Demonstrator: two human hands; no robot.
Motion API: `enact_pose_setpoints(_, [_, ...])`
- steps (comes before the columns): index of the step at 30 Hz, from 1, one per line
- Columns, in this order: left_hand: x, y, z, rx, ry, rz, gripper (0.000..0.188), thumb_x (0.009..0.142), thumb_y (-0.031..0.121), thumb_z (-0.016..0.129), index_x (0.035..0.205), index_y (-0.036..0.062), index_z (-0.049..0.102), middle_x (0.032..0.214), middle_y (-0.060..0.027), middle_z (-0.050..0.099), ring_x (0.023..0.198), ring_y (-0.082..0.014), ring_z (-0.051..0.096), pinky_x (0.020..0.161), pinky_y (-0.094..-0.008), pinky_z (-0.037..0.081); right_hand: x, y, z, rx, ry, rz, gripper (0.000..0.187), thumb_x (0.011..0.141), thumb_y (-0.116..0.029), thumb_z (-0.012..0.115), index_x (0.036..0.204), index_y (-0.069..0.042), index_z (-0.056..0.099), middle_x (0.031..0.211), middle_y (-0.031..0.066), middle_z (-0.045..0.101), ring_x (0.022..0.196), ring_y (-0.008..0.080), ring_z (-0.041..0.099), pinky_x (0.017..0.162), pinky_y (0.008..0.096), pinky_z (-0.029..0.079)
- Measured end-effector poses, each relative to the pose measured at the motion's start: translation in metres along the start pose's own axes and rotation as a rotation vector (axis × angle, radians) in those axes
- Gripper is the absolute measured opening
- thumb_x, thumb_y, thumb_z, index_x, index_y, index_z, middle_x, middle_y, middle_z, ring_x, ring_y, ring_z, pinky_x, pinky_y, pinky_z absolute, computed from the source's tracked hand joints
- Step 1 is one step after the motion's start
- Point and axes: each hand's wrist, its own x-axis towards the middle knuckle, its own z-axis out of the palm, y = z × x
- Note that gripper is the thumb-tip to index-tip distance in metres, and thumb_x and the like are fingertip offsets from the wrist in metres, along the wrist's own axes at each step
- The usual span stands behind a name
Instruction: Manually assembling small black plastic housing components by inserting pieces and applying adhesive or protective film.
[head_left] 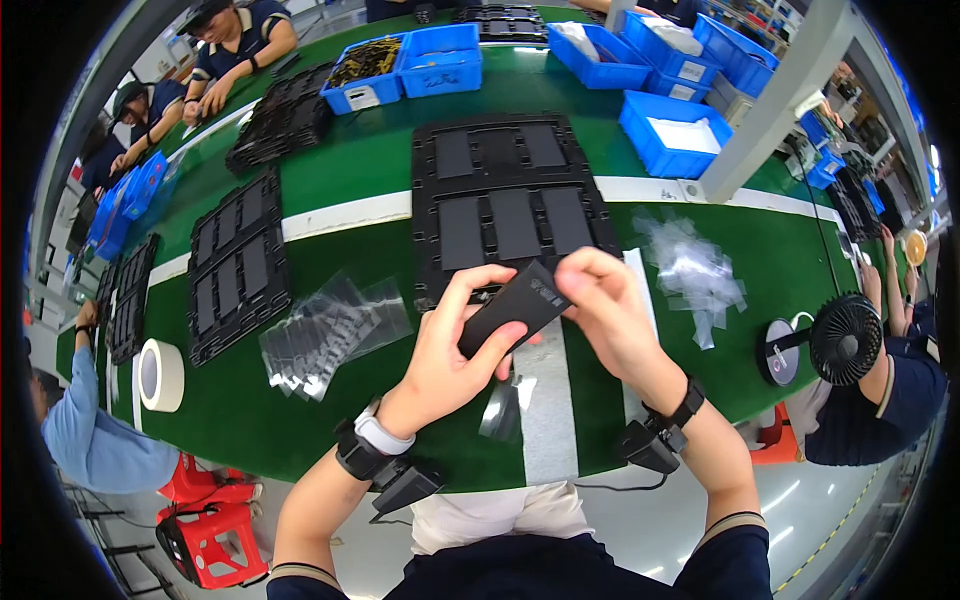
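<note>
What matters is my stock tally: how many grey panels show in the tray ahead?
5 in the black tray: near-left panel, near-middle panel and near-right panel in one row, far-left panel and far-right panel beyond. The left hand and right hand may hide others.

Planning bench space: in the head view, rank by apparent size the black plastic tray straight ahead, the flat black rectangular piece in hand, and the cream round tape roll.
1. Black plastic tray
2. Flat black rectangular piece, though held nearer the camera
3. Cream round tape roll
</note>
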Motion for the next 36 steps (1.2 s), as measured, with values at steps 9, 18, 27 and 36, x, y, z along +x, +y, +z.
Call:
enact_pose_setpoints(9, [0.0,0.012,-0.004,0.17,-0.138,-0.162,0.055,0.081,0.0,0.055,0.129,0.0063,0.029,0.071,-0.0086,0.063,0.048,-0.0067,0.052,0.045,-0.0209,0.039,0.005,-0.006,0.0,-0.973,0.005,-0.189,0.032,0.088,-0.02,0.055,0.063,0.0,0.052,0.047,-0.0006,0.043,0.045,0.0034,0.042,0.042,0.0214,0.037])
enact_pose_setpoints(18, [0.001,0.014,-0.01,0.047,-0.086,-0.135,0.062,0.082,0.003,0.055,0.134,0.0083,0.021,0.071,-0.012,0.062,0.041,-0.0071,0.049,0.038,-0.0185,0.035,0.006,-0.029,-0.016,-0.522,-0.391,0.127,0.04,0.074,0.004,0.057,0.112,-0.004,0.053,0.091,0.0067,0.06,0.07,0.0077,0.054,0.058,0.0207,0.046])
enact_pose_setpoints(27, [0.009,-0.01,-0.015,0.231,-0.065,0.087,0.04,0.094,0.024,0.042,0.128,0.003,0.037,0.092,-0.0102,0.061,0.075,-0.014,0.061,0.077,-0.0256,0.045,0.007,-0.02,-0.009,-0.603,-0.186,-0.087,0.016,0.079,-0.011,0.065,0.088,0.001,0.059,0.075,0.0037,0.06,0.067,0.0087,0.057,0.063,0.0235,0.047])
enact_pose_setpoints(36, [0.006,-0.006,-0.015,0.174,-0.077,0.009,0.047,0.084,-0.001,0.055,0.127,0.0018,0.037,0.078,-0.0029,0.056,0.076,-0.0089,0.058,0.071,-0.0214,0.044,0.007,-0.016,-0.003,-0.636,-0.098,0.015,0.026,0.077,-0.006,0.066,0.101,-0.002,0.058,0.066,-0.0034,0.055,0.065,0.0032,0.052,0.068,0.0213,0.042])
